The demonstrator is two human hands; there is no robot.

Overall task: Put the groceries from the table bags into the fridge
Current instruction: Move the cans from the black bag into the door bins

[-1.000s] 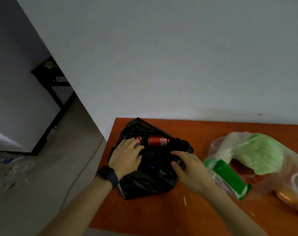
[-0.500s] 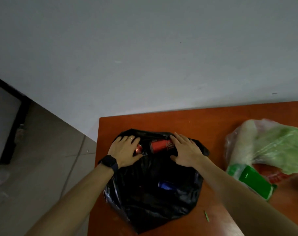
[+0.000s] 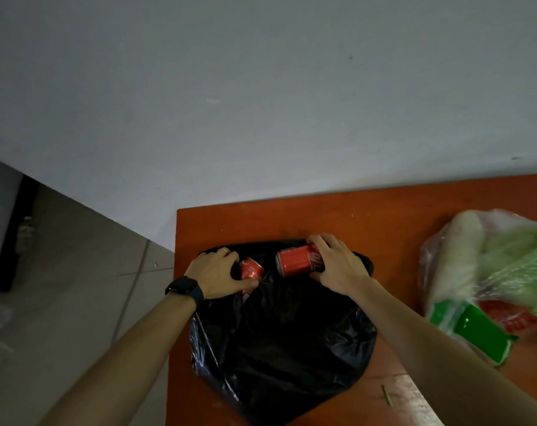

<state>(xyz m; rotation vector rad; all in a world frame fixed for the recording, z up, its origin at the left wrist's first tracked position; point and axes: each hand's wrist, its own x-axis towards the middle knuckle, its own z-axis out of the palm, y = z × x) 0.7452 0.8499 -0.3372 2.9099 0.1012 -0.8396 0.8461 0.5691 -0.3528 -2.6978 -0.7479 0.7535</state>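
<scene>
A black plastic bag (image 3: 285, 342) lies on the orange table (image 3: 368, 219) near its left edge. At the bag's far mouth lie two red soda cans. My right hand (image 3: 338, 265) is closed around the right end of one red can (image 3: 298, 260), which lies on its side. My left hand (image 3: 218, 272), with a dark watch on the wrist, curls over the second red can (image 3: 251, 270), which is partly hidden by my fingers and the bag. The fridge is out of view.
A clear plastic bag (image 3: 464, 265) at the table's right holds green leafy vegetables, a pale long vegetable and a green-packaged item (image 3: 476, 330). A white wall runs behind the table. Tiled floor (image 3: 76, 287) lies to the left, past the table's left edge.
My right hand went from flat on the bag to gripping the right can. My left hand closed over the left can. The view tilted further down over the table.
</scene>
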